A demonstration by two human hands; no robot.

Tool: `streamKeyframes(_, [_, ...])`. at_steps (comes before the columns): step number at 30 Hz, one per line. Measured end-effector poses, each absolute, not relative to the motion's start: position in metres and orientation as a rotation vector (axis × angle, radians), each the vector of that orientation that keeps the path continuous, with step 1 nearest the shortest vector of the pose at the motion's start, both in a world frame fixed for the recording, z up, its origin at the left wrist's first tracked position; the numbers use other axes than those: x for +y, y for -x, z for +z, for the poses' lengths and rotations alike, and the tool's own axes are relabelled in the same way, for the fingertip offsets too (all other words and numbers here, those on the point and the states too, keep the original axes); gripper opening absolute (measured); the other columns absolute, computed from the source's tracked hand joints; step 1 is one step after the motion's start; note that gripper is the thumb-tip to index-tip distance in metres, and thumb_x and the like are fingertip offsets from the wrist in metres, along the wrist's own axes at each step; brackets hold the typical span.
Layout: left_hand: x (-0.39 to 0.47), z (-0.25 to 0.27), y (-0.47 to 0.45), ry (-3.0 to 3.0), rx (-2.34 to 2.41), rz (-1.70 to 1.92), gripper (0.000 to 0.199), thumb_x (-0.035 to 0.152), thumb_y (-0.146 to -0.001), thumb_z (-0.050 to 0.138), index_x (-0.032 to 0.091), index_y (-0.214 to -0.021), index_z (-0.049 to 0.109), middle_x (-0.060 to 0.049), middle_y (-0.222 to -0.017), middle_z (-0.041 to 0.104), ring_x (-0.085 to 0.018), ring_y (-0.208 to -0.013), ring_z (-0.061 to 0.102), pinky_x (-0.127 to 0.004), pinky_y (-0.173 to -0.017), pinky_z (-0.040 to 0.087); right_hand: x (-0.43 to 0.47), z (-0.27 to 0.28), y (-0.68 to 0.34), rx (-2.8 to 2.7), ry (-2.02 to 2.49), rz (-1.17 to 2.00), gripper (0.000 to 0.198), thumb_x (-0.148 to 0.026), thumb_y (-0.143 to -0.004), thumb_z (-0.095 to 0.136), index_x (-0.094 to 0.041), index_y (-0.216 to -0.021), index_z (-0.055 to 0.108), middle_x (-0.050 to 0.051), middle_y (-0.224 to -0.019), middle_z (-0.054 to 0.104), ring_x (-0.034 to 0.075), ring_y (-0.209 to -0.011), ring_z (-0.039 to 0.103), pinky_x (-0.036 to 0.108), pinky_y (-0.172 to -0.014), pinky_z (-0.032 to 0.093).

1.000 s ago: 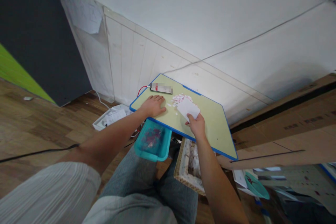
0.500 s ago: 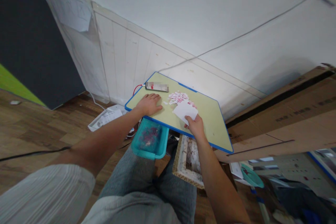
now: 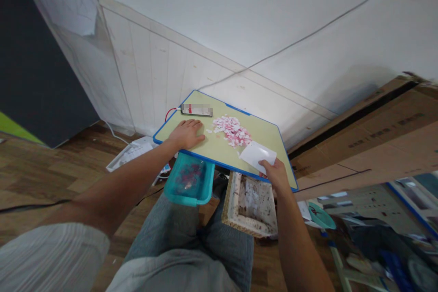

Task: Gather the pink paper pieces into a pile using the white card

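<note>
My right hand (image 3: 275, 173) grips a white card (image 3: 257, 154) by its near right corner, close to the front right edge of the small yellow-topped table (image 3: 270, 136). To the left of the card lies a loose pile of small pink and white pieces (image 3: 233, 130), flat and petal-like. My left hand (image 3: 186, 135) rests palm down on the table's left part, fingers spread, holding nothing. Just beyond it lies a phone (image 3: 196, 110) with a red cable (image 3: 169, 113) at its left end.
Under the table's front edge are a teal basket (image 3: 186, 201) with a reddish bagged content and a speckled white box (image 3: 251, 228). A large cardboard box (image 3: 366, 134) stands at right. A white wall (image 3: 239, 23) rises behind, and a white tray (image 3: 112, 164) sits on the floor.
My right hand has moved right and toward me with the card, uncovering more of the pile. My left hand stays flat on the table. The whole view has shifted slightly.
</note>
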State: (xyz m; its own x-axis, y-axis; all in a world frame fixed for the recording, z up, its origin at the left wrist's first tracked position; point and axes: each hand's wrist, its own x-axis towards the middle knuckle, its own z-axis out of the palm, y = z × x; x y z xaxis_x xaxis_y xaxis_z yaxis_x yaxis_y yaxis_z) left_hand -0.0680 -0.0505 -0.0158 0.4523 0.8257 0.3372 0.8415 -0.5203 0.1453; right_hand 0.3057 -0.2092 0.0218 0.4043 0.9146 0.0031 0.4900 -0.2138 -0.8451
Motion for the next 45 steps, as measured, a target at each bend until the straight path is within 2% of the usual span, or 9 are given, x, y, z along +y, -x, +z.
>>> streamKeyframes(6, [-0.050,-0.015,0.067,2.652,-1.525,-0.554,0.065,0.057,-0.095,0.041,0.020,-0.148,0.049,-0.010,-0.156,0.049,-0.026,-0.144,0.040,-0.040,-0.119,0.026,-0.216,0.026,-0.309,-1.109,1.864,0.548,0.032,-0.037,-0.073,0.064,-0.013,-0.093,0.068,0.001,-0.049,0.063,0.020,-0.043,0.059,0.027,-0.042,0.046])
streamKeyframes(14, [-0.051,-0.013,0.067,2.646,-1.565,-0.514,0.064,0.056,-0.096,0.042,0.022,-0.150,0.048,-0.009,-0.158,0.046,-0.026,-0.146,0.038,-0.041,-0.120,0.025,-0.204,0.020,-0.286,-1.147,1.791,0.617,0.032,-0.037,-0.073,0.065,-0.014,-0.094,0.068,0.002,-0.056,0.068,0.020,-0.044,0.060,0.029,-0.043,0.049])
streamKeyframes(24, [-0.048,-0.017,0.067,2.639,-1.559,-0.517,0.065,0.056,-0.096,0.040,0.021,-0.150,0.048,-0.010,-0.158,0.045,-0.027,-0.147,0.037,-0.042,-0.121,0.024,-0.238,0.021,-0.331,-0.994,1.926,0.566,0.036,-0.035,-0.068,0.067,-0.013,-0.097,0.070,0.003,-0.062,0.069,0.021,-0.047,0.062,0.029,-0.041,0.049])
streamKeyframes(32, [-0.047,-0.017,0.066,2.630,-1.530,-0.516,0.065,0.057,-0.096,0.039,0.020,-0.148,0.050,-0.010,-0.157,0.047,-0.027,-0.145,0.039,-0.041,-0.120,0.026,-0.272,0.034,-0.362,-1.005,1.969,0.516,0.025,-0.033,-0.065,0.069,-0.017,-0.083,0.071,0.006,-0.065,0.072,0.023,-0.054,0.065,0.030,-0.045,0.050])
streamKeyframes(39, [-0.049,-0.013,0.066,2.633,-1.535,-0.482,0.065,0.056,-0.096,0.039,0.020,-0.150,0.049,-0.010,-0.158,0.046,-0.027,-0.145,0.040,-0.041,-0.121,0.026,-0.246,0.030,-0.346,-0.964,1.883,0.578,0.038,-0.035,-0.066,0.067,-0.016,-0.098,0.070,0.005,-0.072,0.073,0.022,-0.054,0.065,0.031,-0.048,0.053])
streamKeyframes(45, [-0.048,-0.014,0.066,2.635,-1.525,-0.488,0.066,0.057,-0.096,0.038,0.020,-0.150,0.049,-0.010,-0.157,0.047,-0.027,-0.145,0.041,-0.042,-0.120,0.028,-0.247,0.029,-0.355,-0.956,1.945,0.535,0.031,-0.033,-0.063,0.066,-0.015,-0.088,0.071,0.004,-0.070,0.072,0.022,-0.060,0.066,0.029,-0.051,0.053])
